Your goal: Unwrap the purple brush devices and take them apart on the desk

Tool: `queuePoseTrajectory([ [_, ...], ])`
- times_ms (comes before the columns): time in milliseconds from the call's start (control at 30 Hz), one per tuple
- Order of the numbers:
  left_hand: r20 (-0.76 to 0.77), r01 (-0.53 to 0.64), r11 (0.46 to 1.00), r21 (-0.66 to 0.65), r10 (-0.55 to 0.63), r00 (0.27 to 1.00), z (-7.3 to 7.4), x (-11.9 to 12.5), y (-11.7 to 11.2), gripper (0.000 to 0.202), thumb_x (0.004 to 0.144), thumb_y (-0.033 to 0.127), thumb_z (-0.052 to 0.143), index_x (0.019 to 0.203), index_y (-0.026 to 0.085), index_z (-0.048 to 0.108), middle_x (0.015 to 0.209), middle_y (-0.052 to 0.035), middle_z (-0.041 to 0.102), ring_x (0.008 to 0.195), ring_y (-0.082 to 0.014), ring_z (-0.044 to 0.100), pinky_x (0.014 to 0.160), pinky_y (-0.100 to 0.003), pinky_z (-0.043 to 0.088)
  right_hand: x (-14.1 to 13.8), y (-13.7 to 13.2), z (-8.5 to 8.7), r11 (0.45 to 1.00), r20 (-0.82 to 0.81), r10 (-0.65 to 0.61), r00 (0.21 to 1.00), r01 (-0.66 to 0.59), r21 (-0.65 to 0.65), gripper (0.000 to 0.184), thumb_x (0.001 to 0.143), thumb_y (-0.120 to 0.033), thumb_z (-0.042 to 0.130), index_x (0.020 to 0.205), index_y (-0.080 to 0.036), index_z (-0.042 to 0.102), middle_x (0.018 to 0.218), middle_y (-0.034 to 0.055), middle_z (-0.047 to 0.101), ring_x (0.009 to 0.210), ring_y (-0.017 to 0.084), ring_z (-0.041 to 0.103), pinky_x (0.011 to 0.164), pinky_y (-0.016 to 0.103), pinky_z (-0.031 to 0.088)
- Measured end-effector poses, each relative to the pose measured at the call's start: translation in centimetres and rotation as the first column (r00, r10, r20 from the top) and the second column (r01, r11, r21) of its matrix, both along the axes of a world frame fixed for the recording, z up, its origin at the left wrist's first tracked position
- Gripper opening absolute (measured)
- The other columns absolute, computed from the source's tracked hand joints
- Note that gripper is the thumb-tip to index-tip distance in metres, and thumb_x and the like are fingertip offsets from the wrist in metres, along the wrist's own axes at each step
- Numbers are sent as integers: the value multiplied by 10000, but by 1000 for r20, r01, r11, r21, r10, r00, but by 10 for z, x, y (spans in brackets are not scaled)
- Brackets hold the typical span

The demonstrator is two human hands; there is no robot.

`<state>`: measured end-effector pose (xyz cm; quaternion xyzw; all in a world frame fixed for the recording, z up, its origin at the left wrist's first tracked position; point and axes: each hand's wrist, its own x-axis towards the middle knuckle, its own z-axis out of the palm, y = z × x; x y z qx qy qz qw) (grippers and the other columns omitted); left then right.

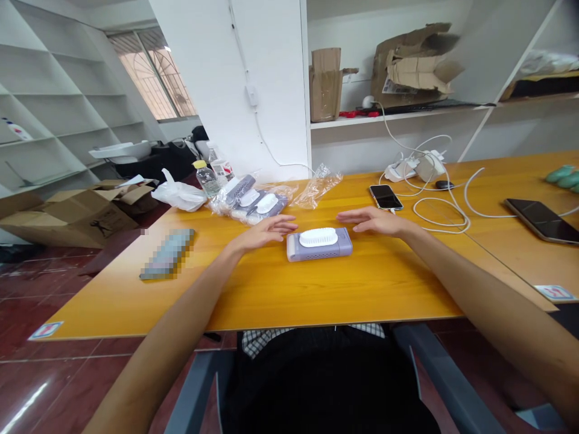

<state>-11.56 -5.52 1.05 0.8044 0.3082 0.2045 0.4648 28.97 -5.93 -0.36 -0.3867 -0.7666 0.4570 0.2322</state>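
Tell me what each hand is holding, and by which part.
Nothing is held. The left hand and the right hand are open, one beside each end of the purple device, which lies on the table.

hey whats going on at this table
A seated person has both hands open at an orange table, the left hand and right hand either side of a lilac device with a white brush-like top. Neither hand holds it; it lies flat. Behind it are similar devices in clear bags, a small bottle and a phone.
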Motion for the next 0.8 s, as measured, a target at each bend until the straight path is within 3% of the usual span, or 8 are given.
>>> queuePoseTrajectory([
  [133, 47, 69, 994, -89, -65, 997, 5, 2, -6, 704, 880, 321, 697, 1559, 301, 513, 1578, -159, 609, 1471, -332, 583, 1185, -565, 476, -10, -11, 10, 986, -128, 75, 989, -93, -137, 675, 805, -410, 818, 1452, -269, 690, 1561, 89, 639, 1501, 335, 546, 1278, 555, 392],
  [200, 42, 102, 991, -91, -99, 994, 8, 6, -11, 734, 865, 372, 767, 1554, 316, 521, 1607, -150, 582, 1512, -333, 537, 1204, -560, 458, -15, -15, 13, 986, -94, 108, 990, -119, -119, 700, 804, -443, 850, 1464, -280, 681, 1582, 87, 620, 1519, 336, 523, 1287, 560, 372],
  [300, -50, 136, 991, 16, -135, 990, 14, 13, -21, 875, 799, 434, 873, 1582, 328, 496, 1668, -131, 511, 1566, -330, 464, 1245, -542, 421, -23, -20, 14, 991, -11, 134, 991, -134, -18, 848, 772, -494, 895, 1544, -298, 606, 1656, 87, 538, 1555, 343, 472, 1297, 564, 356],
  [433, -257, 92, 968, 232, -31, 966, 19, 25, -35, 960, 765, 522, 911, 1595, 281, 494, 1663, -131, 512, 1527, -364, 504, 1260, -523, 413, -35, -26, 8, 980, 168, 50, 984, -82, 184, 1031, 711, -551, 939, 1614, -276, 524, 1664, 128, 524, 1528, 376, 501, 1288, 579, 362],
  [567, -304, 79, 924, 373, 41, 952, 18, 33, -40, 958, 736, 571, 918, 1556, 262, 531, 1609, -131, 566, 1459, -380, 558, 1247, -528, 413, -47, -31, 2, 944, 250, -27, 968, -57, 324, 1106, 640, -559, 973, 1615, -296, 522, 1629, 127, 568, 1476, 397, 554, 1257, 585, 394],
  [800, -324, 18, 883, 470, 153, 934, 14, 35, -38, 826, 749, 524, 886, 1468, 244, 592, 1484, -125, 653, 1339, -383, 633, 1166, -522, 479, -54, -34, 9, 940, 269, -58, 962, -39, 339, 877, 672, -478, 942, 1473, -242, 673, 1461, 125, 709, 1314, 373, 671, 1147, 521, 493],
])
